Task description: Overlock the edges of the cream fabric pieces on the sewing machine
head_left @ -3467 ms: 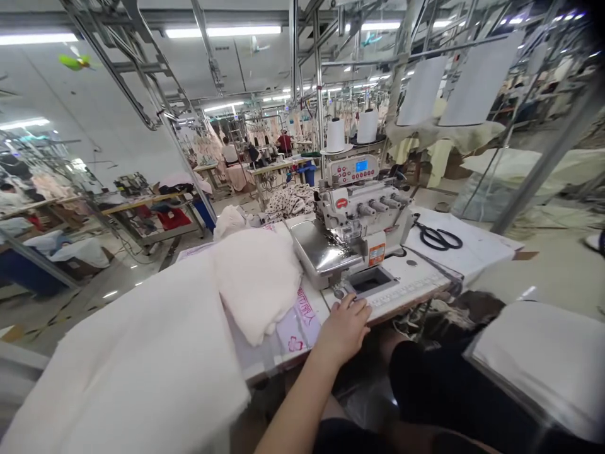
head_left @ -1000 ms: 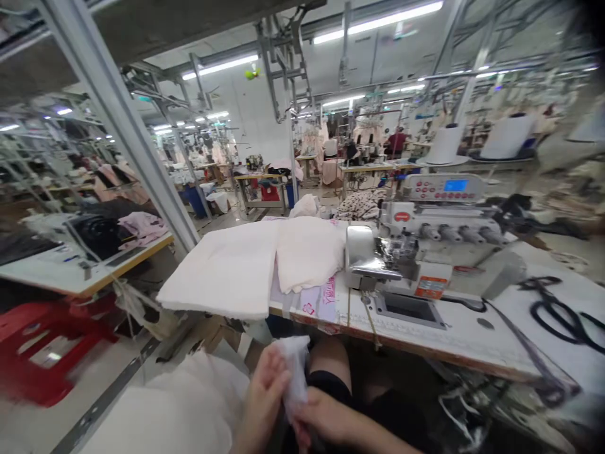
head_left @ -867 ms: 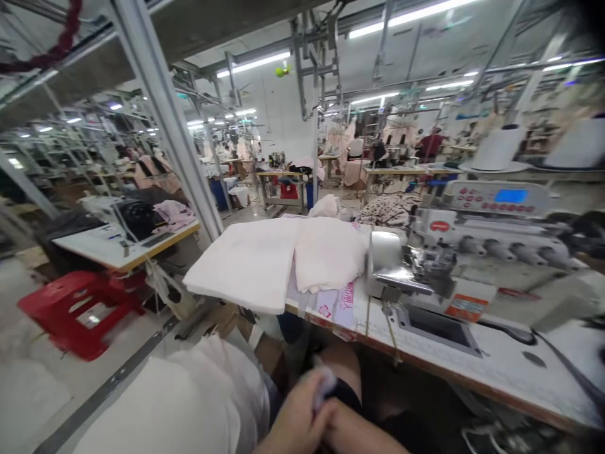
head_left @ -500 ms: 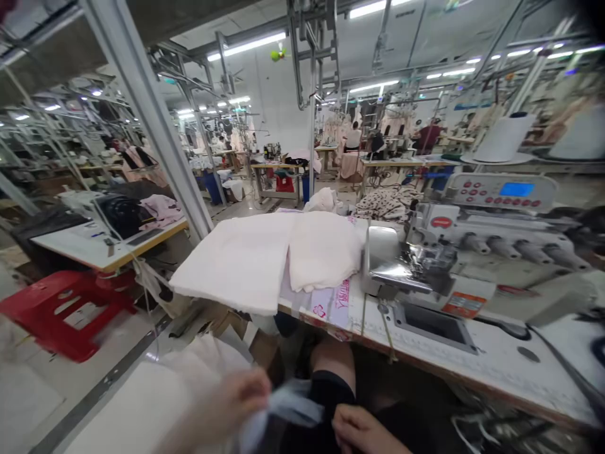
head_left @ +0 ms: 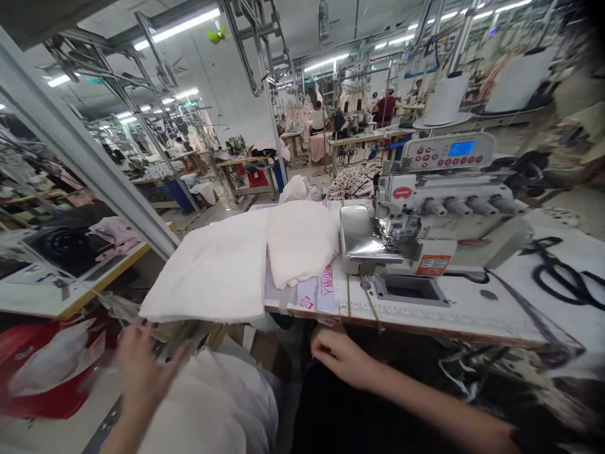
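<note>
My left hand (head_left: 146, 362) is blurred, its fingers spread, with nothing visible in it. It is beside the front left corner of a folded white cloth (head_left: 208, 271) and above more white fabric (head_left: 212, 403) at my lap. Left of it, a crumpled translucent plastic sheet (head_left: 59, 359) is over a red stool (head_left: 21, 378). My right hand (head_left: 338, 353) is loosely curled just below the table's front edge, and I see nothing in its fingers. A smaller folded cream cloth (head_left: 302, 243) lies against the white one, left of the overlock sewing machine (head_left: 425, 221).
Black scissors (head_left: 564, 271) lie on the machine table (head_left: 501, 309) at the right. Thread cones (head_left: 447, 101) stand behind the machine. A slanted metal post (head_left: 94, 139) and another sewing table (head_left: 89, 293) are at the left. A cardboard box (head_left: 269, 353) is under the table.
My view has turned right. My left hand has moved left and opened; the translucent plastic that was by it is now over the red stool. My right hand appears higher, nearer the table edge.
</note>
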Tool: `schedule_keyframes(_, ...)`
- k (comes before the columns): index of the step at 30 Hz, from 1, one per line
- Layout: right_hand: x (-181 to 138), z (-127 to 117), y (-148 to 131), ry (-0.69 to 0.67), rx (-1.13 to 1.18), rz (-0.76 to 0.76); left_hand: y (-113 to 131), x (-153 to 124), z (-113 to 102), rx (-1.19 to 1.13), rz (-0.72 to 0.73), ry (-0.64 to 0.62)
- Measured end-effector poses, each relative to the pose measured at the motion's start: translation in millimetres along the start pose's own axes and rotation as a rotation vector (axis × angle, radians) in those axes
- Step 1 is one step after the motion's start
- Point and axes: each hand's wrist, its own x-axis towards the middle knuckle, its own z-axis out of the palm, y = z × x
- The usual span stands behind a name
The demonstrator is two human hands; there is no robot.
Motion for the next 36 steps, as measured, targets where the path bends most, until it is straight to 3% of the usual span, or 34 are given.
schedule_keyframes(2, 43, -14, -21, 0.058, -0.17, -0.221, 32, -9, 31, 0.07, 0.3, -0.1)
schedule_keyframes(3, 65, -17, -28, 0.081, -0.296, -0.285, 49, -10, 45, 0.117, 0.369, -0.155)
schedule_keyframes(7, 132, -10, -34, 0.079, -0.761, -0.328, 87, 10, 68, 0.064, 0.3, -0.301)
schedule_keyframes(11, 165, 1, -23, 0.037, -0.837, -0.326, 76, 46, 57, -0.067, 0.253, -0.349)
schedule_keyframes(16, 173, 1, -20, 0.034, -0.819, -0.3, 57, 83, 45, -0.201, 0.065, -0.291)
schedule_keyframes(20, 169, -1, -21, 0.039, -0.787, -0.296, 56, 95, 44, -0.241, -0.006, -0.279)
schedule_keyframes(30, 179, 6, -23, 0.06, -0.748, -0.174, 78, 52, 67, -0.264, 0.153, -0.414)
schedule_keyframes(33, 180, 3, -24, 0.088, -0.692, -0.114, 68, 60, 65, -0.319, 0.133, -0.459)
schedule_keyframes(36, 176, -2, -24, 0.106, -0.639, -0.094, 51, 85, 57, -0.411, 0.061, -0.524)
